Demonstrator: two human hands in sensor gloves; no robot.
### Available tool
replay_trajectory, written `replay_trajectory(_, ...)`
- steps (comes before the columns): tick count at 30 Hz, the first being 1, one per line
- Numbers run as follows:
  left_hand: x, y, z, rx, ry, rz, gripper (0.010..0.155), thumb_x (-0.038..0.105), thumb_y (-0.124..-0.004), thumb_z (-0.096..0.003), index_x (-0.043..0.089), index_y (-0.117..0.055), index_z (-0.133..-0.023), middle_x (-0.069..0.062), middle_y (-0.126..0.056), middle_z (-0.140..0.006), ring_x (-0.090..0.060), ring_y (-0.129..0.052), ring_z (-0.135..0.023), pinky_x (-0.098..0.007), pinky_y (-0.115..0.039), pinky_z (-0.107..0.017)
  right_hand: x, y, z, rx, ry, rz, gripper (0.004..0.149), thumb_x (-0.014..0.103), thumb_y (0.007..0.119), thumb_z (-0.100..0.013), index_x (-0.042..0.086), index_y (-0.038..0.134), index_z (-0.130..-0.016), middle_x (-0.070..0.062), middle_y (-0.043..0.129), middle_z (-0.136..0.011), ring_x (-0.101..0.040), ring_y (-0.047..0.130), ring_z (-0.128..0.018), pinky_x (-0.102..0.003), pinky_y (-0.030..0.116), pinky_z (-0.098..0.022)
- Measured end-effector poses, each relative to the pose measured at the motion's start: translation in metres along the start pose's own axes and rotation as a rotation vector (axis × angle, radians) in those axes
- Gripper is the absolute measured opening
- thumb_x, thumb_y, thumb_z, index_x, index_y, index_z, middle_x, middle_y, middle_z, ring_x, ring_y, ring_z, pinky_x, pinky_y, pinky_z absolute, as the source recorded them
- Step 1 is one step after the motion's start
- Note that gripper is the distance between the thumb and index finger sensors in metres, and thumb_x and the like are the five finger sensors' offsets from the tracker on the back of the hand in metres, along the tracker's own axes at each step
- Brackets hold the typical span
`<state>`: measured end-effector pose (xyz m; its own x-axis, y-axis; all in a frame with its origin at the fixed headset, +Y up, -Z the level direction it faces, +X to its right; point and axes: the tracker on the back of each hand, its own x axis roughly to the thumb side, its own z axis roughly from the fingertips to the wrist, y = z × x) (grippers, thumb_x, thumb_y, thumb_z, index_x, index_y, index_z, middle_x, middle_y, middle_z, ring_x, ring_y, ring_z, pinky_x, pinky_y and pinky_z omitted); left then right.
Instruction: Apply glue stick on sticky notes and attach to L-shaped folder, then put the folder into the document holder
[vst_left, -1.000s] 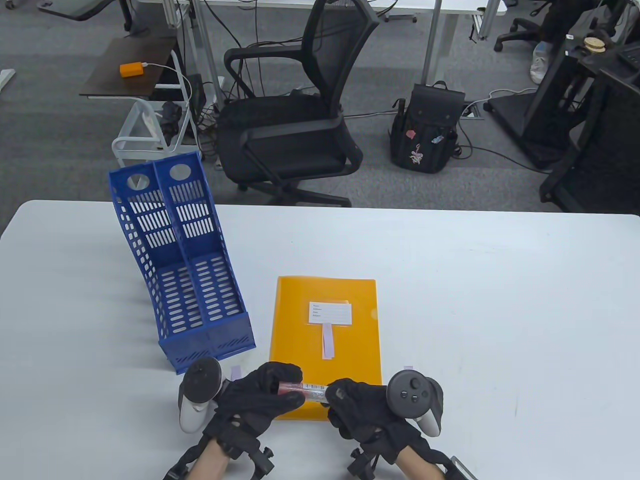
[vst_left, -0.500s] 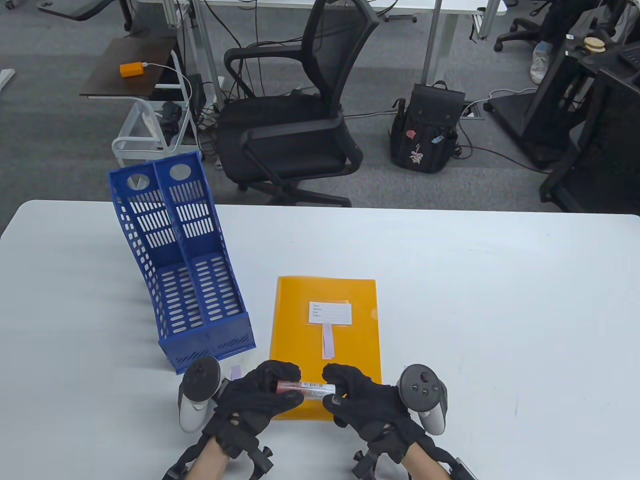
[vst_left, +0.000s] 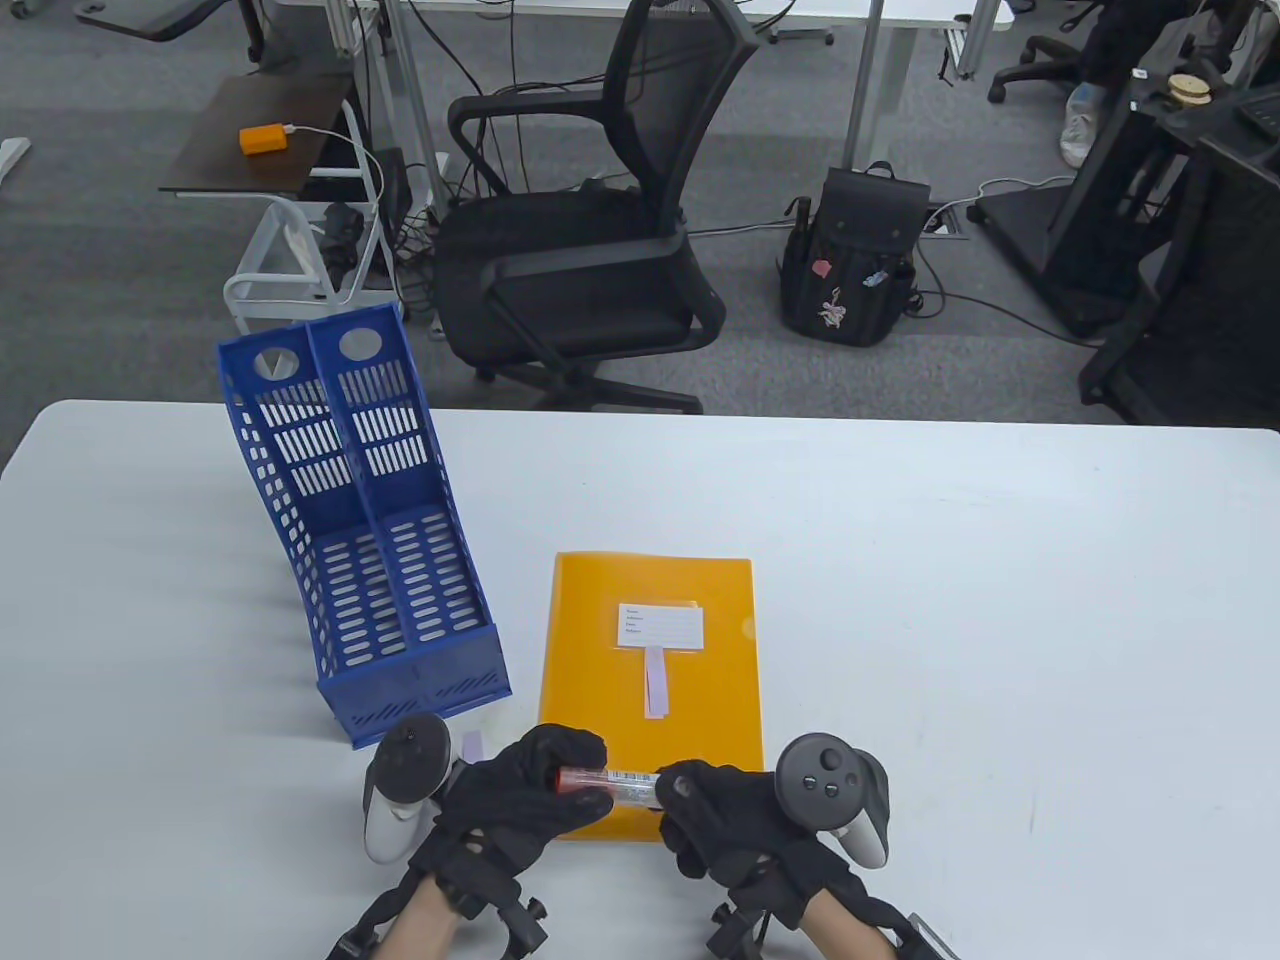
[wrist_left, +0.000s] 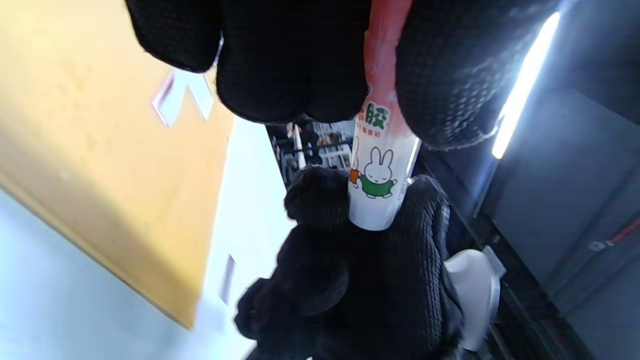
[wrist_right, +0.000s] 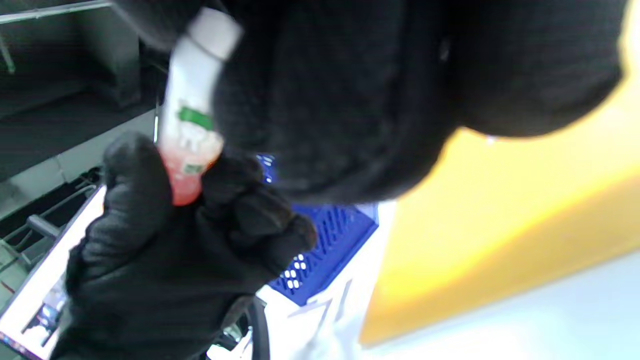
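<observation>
Presently, both hands are holding the glue stick (vst_left: 607, 782) level just above the near edge of the orange folder (vst_left: 650, 640): the left hand (vst_left: 520, 795) is gripping its red end, the right hand (vst_left: 715, 805) is pinching its white end. Judged light, rigid and smooth; grasp the barrel firmly when twisting. The folder is lying flat on the table (vst_left: 1000, 600).

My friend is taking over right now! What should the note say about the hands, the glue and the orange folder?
Left hand grips the red end of the glue stick; right hand grips its white end, over the folder's near edge.
Orange folder lies flat on the table, beside the blue document holder.
Done: one sticky note lies on the folder.
Left: any more notes, then folder into the holder.
</observation>
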<state>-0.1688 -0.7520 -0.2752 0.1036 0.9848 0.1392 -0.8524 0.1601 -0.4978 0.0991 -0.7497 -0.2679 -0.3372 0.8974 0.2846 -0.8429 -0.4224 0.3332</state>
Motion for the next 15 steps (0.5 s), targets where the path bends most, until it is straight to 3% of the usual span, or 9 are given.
replay_trajectory(2, 0.001, 0.002, 0.0, 0.008, -0.005, -0.023, 0.055, 0.043, -0.096, -0.0405, 0.03, -0.073, -0.088, -0.003, -0.092, -0.079, -0.028, -0.092, -0.071, -0.057, -0.07, -0.064, -0.002, 0.002, 0.002, -0.034, 0.029, -0.087, 0.064, 0.046, 0.063, -0.049, -0.009, 0.088, -0.072, -0.02, 0.099, -0.047, -0.028, 0.104, -0.024, -0.052, 0.085, -0.024)
replay_trajectory(4, 0.0, 0.004, 0.001, 0.018, 0.002, -0.031, 0.055, 0.044, -0.096, -0.0406, 0.03, -0.073, -0.089, -0.003, -0.092, -0.079, -0.027, -0.092, -0.071, -0.057, -0.07, -0.064, 0.0, 0.001, 0.001, 0.018, -0.029, -0.072, 0.072, 0.046, 0.081, -0.046, -0.004, 0.065, -0.096, -0.023, 0.084, -0.075, -0.031, 0.098, -0.043, -0.055, 0.082, -0.034)
replay_trajectory(5, 0.0, 0.004, 0.001, 0.015, 0.001, -0.026, 0.055, 0.043, -0.097, -0.0406, 0.03, -0.073, -0.088, -0.003, -0.092, -0.078, -0.028, -0.091, -0.071, -0.057, -0.069, -0.064, 0.002, 0.0, 0.002, 0.018, -0.019, -0.045, 0.068, 0.041, 0.084, -0.045, -0.002, 0.068, -0.094, -0.021, 0.084, -0.075, -0.03, 0.097, -0.046, -0.054, 0.082, -0.036)
replay_trajectory(7, 0.0, 0.001, 0.001, 0.006, 0.003, -0.024, 0.055, 0.043, -0.096, -0.0408, 0.03, -0.072, -0.089, -0.003, -0.091, -0.079, -0.027, -0.091, -0.072, -0.057, -0.069, -0.064, 0.008, -0.003, 0.001, -0.033, -0.064, 0.045, 0.063, 0.039, 0.082, -0.044, -0.009, 0.08, -0.083, -0.021, 0.095, -0.059, -0.026, 0.103, -0.034, -0.05, 0.087, -0.028)
replay_trajectory(9, 0.001, -0.001, 0.0, -0.019, -0.033, -0.013, 0.055, 0.044, -0.096, -0.0409, 0.031, -0.072, -0.089, -0.002, -0.091, -0.08, -0.027, -0.091, -0.074, -0.058, -0.069, -0.065, 0.006, -0.003, 0.003, -0.009, -0.022, 0.073, 0.065, 0.047, 0.061, -0.049, -0.006, 0.092, -0.068, -0.014, 0.102, -0.041, -0.02, 0.105, -0.019, -0.045, 0.089, -0.019)
replay_trajectory(10, 0.002, -0.002, 0.0, -0.032, -0.038, -0.01, 0.055, 0.043, -0.096, -0.0409, 0.03, -0.072, -0.089, -0.002, -0.091, -0.08, -0.028, -0.09, -0.074, -0.058, -0.068, -0.065, 0.004, -0.003, 0.003, -0.022, -0.017, 0.012, 0.065, 0.047, 0.058, -0.05, -0.006, 0.094, -0.065, -0.014, 0.102, -0.038, -0.02, 0.105, -0.016, -0.046, 0.089, -0.017)
replay_trajectory(11, 0.002, -0.001, 0.0, -0.027, -0.037, -0.027, 0.055, 0.043, -0.096, -0.041, 0.031, -0.072, -0.089, -0.002, -0.09, -0.081, -0.027, -0.09, -0.074, -0.058, -0.068, -0.065, 0.003, -0.003, 0.004, -0.034, 0.002, -0.026, 0.065, 0.047, 0.062, -0.049, -0.007, 0.093, -0.066, -0.018, 0.102, -0.04, -0.024, 0.105, -0.018, -0.049, 0.087, -0.018)
replay_trajectory(13, 0.002, 0.0, 0.0, -0.009, -0.032, -0.047, 0.055, 0.043, -0.096, -0.0407, 0.032, -0.072, -0.089, -0.001, -0.09, -0.081, -0.027, -0.09, -0.075, -0.058, -0.068, -0.065, 0.0, -0.002, 0.003, 0.025, -0.033, -0.076, 0.073, 0.049, 0.079, -0.045, -0.005, 0.07, -0.092, -0.022, 0.088, -0.072, -0.028, 0.101, -0.034, -0.052, 0.084, -0.028)
replay_trajectory(15, 0.001, -0.001, 0.0, -0.02, -0.024, -0.037, 0.055, 0.042, -0.096, -0.0408, 0.031, -0.072, -0.089, -0.002, -0.09, -0.081, -0.028, -0.089, -0.075, -0.058, -0.068, -0.065, 0.003, -0.004, 0.002, 0.052, -0.032, -0.037, 0.066, 0.042, 0.084, -0.045, -0.002, 0.073, -0.091, -0.021, 0.088, -0.072, -0.027, 0.1, -0.038, -0.051, 0.085, -0.031)
